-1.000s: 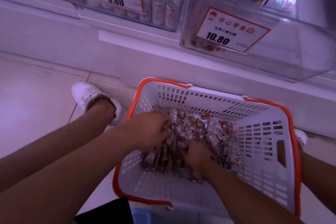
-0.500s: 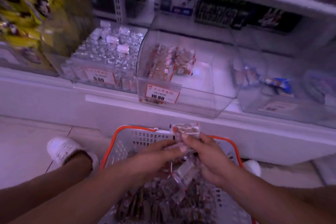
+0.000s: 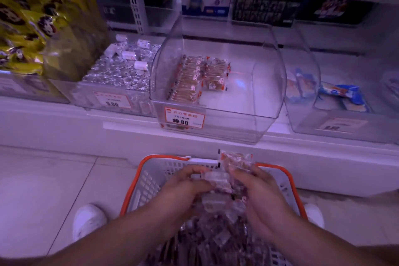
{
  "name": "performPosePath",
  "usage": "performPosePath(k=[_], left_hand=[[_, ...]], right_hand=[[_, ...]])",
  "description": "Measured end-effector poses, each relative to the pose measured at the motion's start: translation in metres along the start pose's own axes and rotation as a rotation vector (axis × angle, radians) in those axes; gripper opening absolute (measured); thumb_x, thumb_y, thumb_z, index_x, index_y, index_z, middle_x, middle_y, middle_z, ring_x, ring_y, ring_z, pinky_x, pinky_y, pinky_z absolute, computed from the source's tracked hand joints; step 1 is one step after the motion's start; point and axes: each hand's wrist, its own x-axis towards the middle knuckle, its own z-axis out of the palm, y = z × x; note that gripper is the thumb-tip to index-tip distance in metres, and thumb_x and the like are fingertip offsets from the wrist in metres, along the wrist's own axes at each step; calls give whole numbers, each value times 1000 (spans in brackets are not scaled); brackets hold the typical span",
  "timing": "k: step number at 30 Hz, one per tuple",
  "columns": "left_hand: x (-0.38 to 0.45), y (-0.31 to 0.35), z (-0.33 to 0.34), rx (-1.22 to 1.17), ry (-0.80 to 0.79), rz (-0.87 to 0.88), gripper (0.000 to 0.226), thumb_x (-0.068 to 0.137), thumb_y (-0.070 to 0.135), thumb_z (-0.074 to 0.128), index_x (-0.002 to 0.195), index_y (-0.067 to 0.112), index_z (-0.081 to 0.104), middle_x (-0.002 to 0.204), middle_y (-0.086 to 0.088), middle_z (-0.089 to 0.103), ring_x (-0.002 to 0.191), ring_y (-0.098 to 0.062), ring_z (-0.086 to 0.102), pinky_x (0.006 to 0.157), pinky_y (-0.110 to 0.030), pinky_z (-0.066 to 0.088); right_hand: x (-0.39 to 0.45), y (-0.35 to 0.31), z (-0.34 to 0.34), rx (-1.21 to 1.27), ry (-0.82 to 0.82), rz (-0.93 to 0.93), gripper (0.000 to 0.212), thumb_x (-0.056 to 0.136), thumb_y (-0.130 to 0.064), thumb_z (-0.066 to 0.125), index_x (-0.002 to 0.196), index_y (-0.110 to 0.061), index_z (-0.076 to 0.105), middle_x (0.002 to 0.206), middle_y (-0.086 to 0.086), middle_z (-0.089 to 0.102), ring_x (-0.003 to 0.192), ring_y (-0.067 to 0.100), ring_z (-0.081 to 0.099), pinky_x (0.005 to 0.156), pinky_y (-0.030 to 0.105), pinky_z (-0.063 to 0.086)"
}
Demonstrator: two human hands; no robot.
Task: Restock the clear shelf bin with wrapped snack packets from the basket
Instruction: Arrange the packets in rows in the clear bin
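Hands are holding a bunch of wrapped snack packets (image 3: 224,181) between them, above the orange-rimmed white basket (image 3: 149,181). Left hand (image 3: 185,188) is curling its fingers around the bunch's left side; right hand (image 3: 262,194) is gripping the right side, with one packet (image 3: 236,161) sticking up past its fingertips. Compared with half a second ago the grip looks the same, just a tighter cluster and the upright packet a bit further right. A second ago both hands were digging down in the packet pile (image 3: 207,242) with the camera looking straight into the basket; now the view is tilting up to the shelf.

Clear shelf bin (image 3: 267,101) with the 10.80 price tag (image 3: 184,118) is sitting directly behind the basket, apart from the hands. Two short rows of packets (image 3: 194,77) are lining its left part; the right part is showing bare floor. Neighbouring bins: silver-wrapped sweets (image 3: 116,75) on the left, blue packets (image 3: 339,93) on the right. Yellow bags (image 3: 32,28) are sitting far left. White shoe (image 3: 88,220) is standing on the floor tile beside the basket.
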Motion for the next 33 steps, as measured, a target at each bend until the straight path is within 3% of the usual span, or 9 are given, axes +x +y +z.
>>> performPosePath(k=[3,6,11,14,18,23,26,28,33], left_hand=[[7,5,-2,-39,87,52,34,83,-9,64,112,8,66,89,-21,69,72,-30,64,59,-32,51],[15,13,-6,-66,147,117,39,84,-12,61,112,14,68,94,-17,72,71,-28,67,52,-30,55],[26,17,-23,236,300,298,51,86,-12,60,113,30,63,92,-11,73,65,-22,70,54,-31,52],[25,12,-23,436,246,411,56,81,-15,64,116,29,60,94,-6,74,69,-18,71,60,-34,56],[21,3,-18,365,177,401,50,76,-15,70,110,22,68,77,-3,73,59,-18,60,55,-34,51],[16,4,-10,28,166,213,32,84,-7,60,109,11,69,97,-22,74,87,-42,71,76,-46,59],[14,9,-8,-68,135,121,33,87,0,49,115,4,66,105,-31,69,89,-51,67,81,-56,56],[13,14,-9,-103,145,160,30,89,4,49,112,7,67,98,-30,70,77,-39,67,66,-42,53],[9,18,-6,32,74,308,21,84,27,74,105,25,71,105,-10,75,89,-31,71,67,-40,56]], right_hand=[[9,-8,-8,5,-27,14,27,86,1,64,110,-7,73,104,14,75,96,28,69,88,46,53],[16,-13,-11,5,-2,-57,28,86,12,59,107,0,72,102,15,75,81,20,71,67,26,58],[22,-17,-10,-116,10,-161,29,90,10,58,108,-8,72,86,15,75,69,20,69,63,27,55],[24,-15,-11,-176,-37,-144,27,90,6,60,109,-10,72,88,15,76,72,24,69,70,34,55],[19,-9,-7,-246,-114,-161,23,89,5,62,100,-11,74,90,13,76,72,24,71,64,29,55],[9,-10,2,-596,-109,-473,30,86,7,63,96,-20,72,77,-4,76,71,11,72,68,18,52],[0,-8,11,-322,-232,-238,23,86,9,62,88,-11,73,73,10,74,58,21,66,56,27,53],[-3,-7,18,-76,-283,32,10,76,2,68,82,-2,74,73,21,71,51,25,61,47,27,50],[-3,-11,19,-54,-349,200,13,83,8,61,88,8,72,72,21,69,50,23,63,45,25,50]])
